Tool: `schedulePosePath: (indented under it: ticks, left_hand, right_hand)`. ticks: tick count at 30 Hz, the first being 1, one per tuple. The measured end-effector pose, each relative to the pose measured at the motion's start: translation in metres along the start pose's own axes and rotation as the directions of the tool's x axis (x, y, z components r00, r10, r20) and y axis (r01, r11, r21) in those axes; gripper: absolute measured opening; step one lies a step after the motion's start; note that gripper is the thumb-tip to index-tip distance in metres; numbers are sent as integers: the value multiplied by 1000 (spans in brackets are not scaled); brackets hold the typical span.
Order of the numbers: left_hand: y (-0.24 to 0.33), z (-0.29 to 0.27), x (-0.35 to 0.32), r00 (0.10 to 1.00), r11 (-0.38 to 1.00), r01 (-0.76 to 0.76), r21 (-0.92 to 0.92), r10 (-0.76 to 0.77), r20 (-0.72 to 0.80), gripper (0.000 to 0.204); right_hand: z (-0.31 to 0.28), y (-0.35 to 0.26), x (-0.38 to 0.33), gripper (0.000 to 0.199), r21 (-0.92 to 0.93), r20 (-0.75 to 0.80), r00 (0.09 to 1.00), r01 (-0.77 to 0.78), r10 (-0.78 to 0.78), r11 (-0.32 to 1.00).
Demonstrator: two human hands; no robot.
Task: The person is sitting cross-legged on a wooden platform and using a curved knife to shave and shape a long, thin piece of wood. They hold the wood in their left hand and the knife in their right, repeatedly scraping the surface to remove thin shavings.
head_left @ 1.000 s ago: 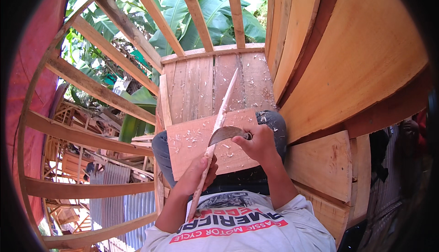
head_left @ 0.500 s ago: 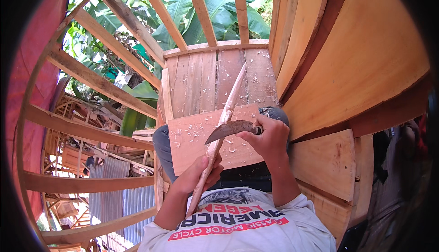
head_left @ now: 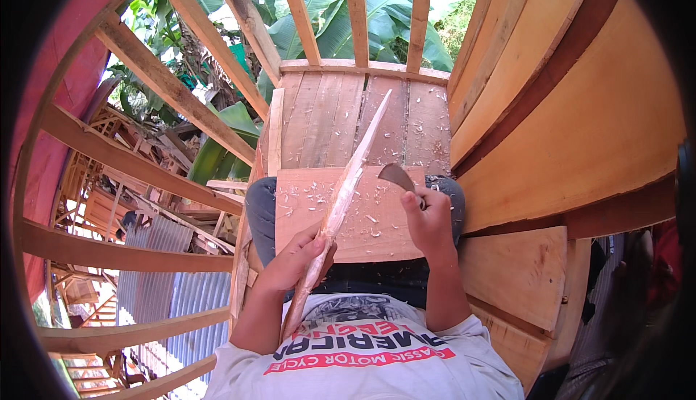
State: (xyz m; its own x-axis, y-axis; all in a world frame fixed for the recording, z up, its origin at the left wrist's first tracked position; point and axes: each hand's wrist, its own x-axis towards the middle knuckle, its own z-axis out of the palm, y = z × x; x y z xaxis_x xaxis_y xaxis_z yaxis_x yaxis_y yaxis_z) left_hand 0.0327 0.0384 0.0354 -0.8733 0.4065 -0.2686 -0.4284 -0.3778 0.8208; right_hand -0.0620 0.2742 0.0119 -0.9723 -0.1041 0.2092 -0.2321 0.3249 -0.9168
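My left hand (head_left: 304, 253) is closed around the lower part of a long wooden stick (head_left: 335, 215). The stick slants up and away, with a pale, freshly cut side and a pointed far end; its near end rests against my shirt. In my right hand (head_left: 429, 215) is a knife with a curved, dark blade (head_left: 398, 176), held by its handle, which the fingers mostly cover. The blade stands apart from the stick, to its right. Beneath both lies a flat wooden board (head_left: 297, 215) across my lap, scattered with curled wood shavings (head_left: 372, 219).
Ahead is a plank floor (head_left: 312, 121) strewn with shavings, ending at a low wooden rail (head_left: 366, 68). Slatted railing (head_left: 130, 248) curves along the left. Large wooden panels (head_left: 558, 124) stand close on the right. Corrugated metal sheets (head_left: 148, 284) and banana leaves (head_left: 377, 15) show beyond the slats.
The knife has moved off the stick, to the right and away from me, and its blade now points up and left. My left hand has shifted slightly left with the stick. The view has tilted slightly.
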Motion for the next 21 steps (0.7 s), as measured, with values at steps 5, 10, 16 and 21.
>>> schedulePosePath:
  ticks: [5, 10, 16, 21]
  left_hand:
    - [19, 0, 3, 980, 938, -75, 338, 132, -150, 54]
    - [16, 2, 9, 972, 928, -98, 360, 166, -164, 50]
    - [0, 10, 16, 947, 835, -143, 531, 271, -171, 43]
    - [3, 13, 15, 951, 785, -48, 618, 225, -211, 46]
  right_hand:
    - [29, 2, -20, 56, 236, 207, 977, -104, 55, 966]
    - [27, 8, -21, 55, 261, 164, 986, -61, 18, 963]
    - [21, 16, -10, 59, -118, 82, 992, 106, -97, 987]
    - [6, 22, 7, 64, -308, -44, 985, 145, -166, 940]
